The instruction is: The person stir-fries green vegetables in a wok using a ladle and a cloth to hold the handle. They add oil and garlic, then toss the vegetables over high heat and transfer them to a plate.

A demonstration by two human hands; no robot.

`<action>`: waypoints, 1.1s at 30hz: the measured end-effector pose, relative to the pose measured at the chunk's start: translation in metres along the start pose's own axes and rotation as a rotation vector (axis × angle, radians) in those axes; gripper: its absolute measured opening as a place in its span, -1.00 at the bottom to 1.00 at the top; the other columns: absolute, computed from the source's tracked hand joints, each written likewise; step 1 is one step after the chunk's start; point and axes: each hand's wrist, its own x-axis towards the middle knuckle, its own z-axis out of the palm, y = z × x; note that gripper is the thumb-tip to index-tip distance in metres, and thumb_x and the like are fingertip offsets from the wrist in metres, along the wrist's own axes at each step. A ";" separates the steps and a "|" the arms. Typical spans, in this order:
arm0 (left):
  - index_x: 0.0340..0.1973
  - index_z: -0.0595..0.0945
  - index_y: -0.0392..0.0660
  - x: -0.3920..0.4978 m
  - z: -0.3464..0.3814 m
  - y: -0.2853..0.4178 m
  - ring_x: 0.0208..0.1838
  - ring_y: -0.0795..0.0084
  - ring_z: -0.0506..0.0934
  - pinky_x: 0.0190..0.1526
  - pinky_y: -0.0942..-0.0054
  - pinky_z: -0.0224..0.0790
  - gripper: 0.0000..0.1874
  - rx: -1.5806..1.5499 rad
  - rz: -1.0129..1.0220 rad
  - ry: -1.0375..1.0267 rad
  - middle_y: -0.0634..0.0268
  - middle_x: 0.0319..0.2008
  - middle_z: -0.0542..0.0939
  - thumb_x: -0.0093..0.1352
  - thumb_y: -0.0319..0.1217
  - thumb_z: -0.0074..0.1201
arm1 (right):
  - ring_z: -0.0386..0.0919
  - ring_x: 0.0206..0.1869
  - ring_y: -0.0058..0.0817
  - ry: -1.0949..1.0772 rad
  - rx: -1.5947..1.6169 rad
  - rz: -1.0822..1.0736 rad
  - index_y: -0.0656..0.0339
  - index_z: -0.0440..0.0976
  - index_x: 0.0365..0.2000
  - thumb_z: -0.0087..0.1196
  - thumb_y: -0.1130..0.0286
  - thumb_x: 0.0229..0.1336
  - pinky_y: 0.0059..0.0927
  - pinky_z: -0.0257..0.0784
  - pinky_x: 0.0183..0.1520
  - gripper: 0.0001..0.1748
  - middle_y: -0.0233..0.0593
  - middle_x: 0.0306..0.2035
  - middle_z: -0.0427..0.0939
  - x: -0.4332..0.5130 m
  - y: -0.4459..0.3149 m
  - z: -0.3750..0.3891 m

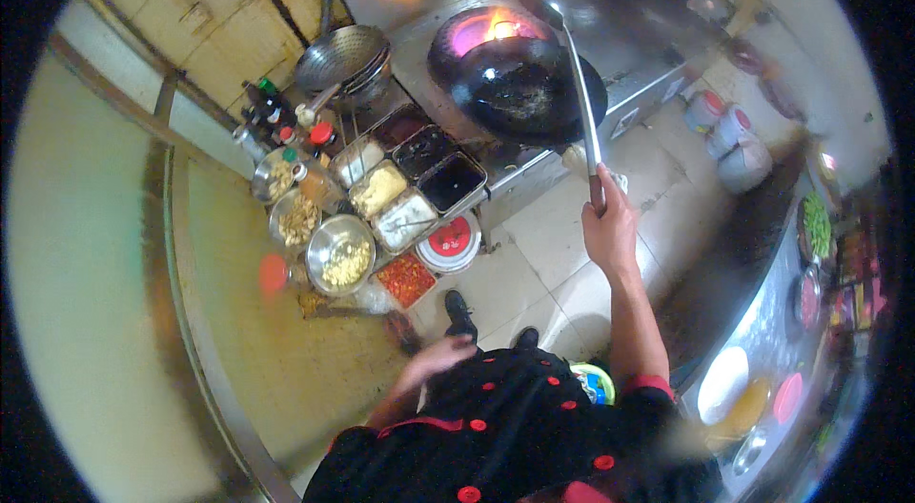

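Observation:
In my right hand (611,228) is the handle end of a long metal wok utensil (580,81). Its shaft passes over the right part of a black wok (525,99), and the dark head, blurred, is beyond the wok; whether it is a ladle or a spatula I cannot tell. The wok has a shiny, oily inside and sits in front of a burner (493,31) with a bright flame. My left hand (447,354) is low before my black jacket, blurred by motion; no held thing shows in it.
Left of the stove stand seasoning pans (382,188), steel bowls (342,254), bottles (264,103) and a perforated strainer (343,60). Chopped red chillies (405,279) fill a container beside a red-lidded tub (450,238). A steel counter (750,331) with a white plate (723,374) is at right.

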 end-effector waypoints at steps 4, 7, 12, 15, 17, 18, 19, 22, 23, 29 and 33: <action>0.11 0.40 -0.31 -0.022 0.045 -0.027 0.08 0.27 0.43 0.12 0.37 0.23 -0.42 -0.078 0.111 -0.070 0.04 0.04 0.49 0.37 -0.07 -0.08 | 0.51 -0.22 0.00 -0.148 -0.004 0.038 0.25 0.31 0.08 -0.07 0.60 -0.07 -0.16 0.40 -0.15 -0.41 0.19 -0.24 0.48 -0.015 0.011 0.011; 0.04 0.45 -0.32 -0.028 0.044 -0.029 -0.02 0.30 0.47 0.04 0.36 0.29 -0.46 -0.097 0.093 -0.029 0.07 -0.06 0.53 0.36 -0.10 -0.06 | 0.50 -0.24 0.02 -0.288 -0.019 0.072 0.30 0.31 0.07 -0.10 0.60 -0.08 -0.16 0.38 -0.14 -0.43 0.18 -0.27 0.49 -0.020 0.021 0.029; -0.19 0.53 -0.31 -0.015 0.006 -0.036 -0.30 0.37 0.54 -0.21 0.34 0.38 -0.57 -0.167 0.024 0.494 0.19 -0.36 0.61 0.28 -0.14 0.02 | 0.41 -0.58 -0.48 -0.381 0.371 0.290 0.32 0.29 0.08 -0.05 0.58 -0.03 -0.43 0.33 -0.59 -0.44 -0.16 -0.43 0.48 -0.042 0.024 0.026; -0.40 0.53 -0.24 -0.008 -0.042 -0.049 -0.39 0.47 0.55 -0.35 0.43 0.37 -0.66 -0.615 -0.025 0.823 0.27 -0.51 0.57 0.31 -0.17 0.01 | 0.24 -0.72 -0.69 -0.418 0.997 0.590 0.29 0.25 0.12 -0.02 0.59 -0.03 -0.66 0.13 -0.79 -0.40 -0.23 -0.47 0.41 -0.065 0.014 0.005; -0.36 0.51 -0.21 -0.007 -0.074 -0.059 -0.37 0.46 0.57 -0.36 0.48 0.42 -0.68 -0.970 0.019 0.957 0.27 -0.52 0.54 0.35 -0.16 -0.02 | 0.24 -0.71 -0.69 -0.637 1.407 0.516 0.39 0.11 0.17 0.02 0.58 -0.03 -0.73 0.10 -0.79 -0.31 -0.14 -0.43 0.40 -0.080 0.002 -0.006; -0.33 0.50 -0.20 -0.006 -0.086 -0.065 -0.37 0.44 0.57 -0.36 0.46 0.44 -0.68 -1.113 0.004 0.987 0.26 -0.50 0.55 0.36 -0.15 -0.03 | 0.23 -0.75 -0.65 -0.687 1.452 0.562 0.37 0.23 0.12 -0.06 0.61 -0.04 -0.70 0.11 -0.81 -0.39 -0.07 -0.44 0.41 -0.088 -0.006 -0.005; -0.31 0.49 -0.19 -0.005 -0.099 -0.070 -0.36 0.42 0.58 -0.37 0.45 0.46 -0.68 -1.242 -0.009 1.022 0.25 -0.48 0.55 0.37 -0.15 -0.04 | 0.23 -0.77 -0.64 -0.777 1.389 0.636 0.34 0.24 0.12 -0.05 0.61 -0.05 -0.68 0.10 -0.82 -0.39 -0.07 -0.45 0.41 -0.094 -0.015 -0.002; -0.20 0.42 -0.18 0.001 -0.127 -0.082 -0.33 0.30 0.58 -0.33 0.33 0.50 -0.68 -1.426 0.031 1.047 0.19 -0.40 0.57 0.38 -0.17 -0.05 | 0.26 -0.74 -0.64 -0.921 1.017 0.682 0.31 0.22 0.15 -0.03 0.65 -0.07 -0.61 0.16 -0.79 -0.34 -0.14 -0.46 0.44 -0.107 -0.047 0.034; -0.16 0.39 -0.18 0.002 -0.132 -0.086 -0.31 0.26 0.58 -0.31 0.28 0.51 -0.68 -1.444 0.056 1.058 0.16 -0.37 0.58 0.39 -0.18 -0.04 | 0.27 -0.73 -0.64 -1.008 0.932 0.615 0.29 0.21 0.16 -0.02 0.66 -0.07 -0.59 0.18 -0.77 -0.33 -0.17 -0.46 0.45 -0.111 -0.058 0.051; -0.24 0.40 -0.17 0.011 -0.135 -0.088 -0.46 0.32 0.58 -0.47 0.38 0.50 -0.72 -1.521 0.013 1.077 0.17 -0.43 0.58 0.40 -0.20 -0.07 | 0.49 -0.30 -0.29 -1.116 0.014 -0.108 0.32 0.23 0.14 0.05 0.55 -0.06 -0.42 0.41 -0.12 -0.35 0.01 -0.31 0.49 -0.120 -0.091 0.104; -0.31 0.47 -0.19 0.010 -0.136 -0.082 -0.53 0.45 0.57 -0.58 0.51 0.43 -0.71 -1.509 -0.023 1.118 0.24 -0.48 0.59 0.41 -0.18 -0.09 | 0.49 -0.29 -0.34 -1.226 0.070 -0.014 0.30 0.21 0.16 0.06 0.57 -0.04 -0.44 0.41 -0.15 -0.34 -0.09 -0.30 0.50 -0.105 -0.083 0.093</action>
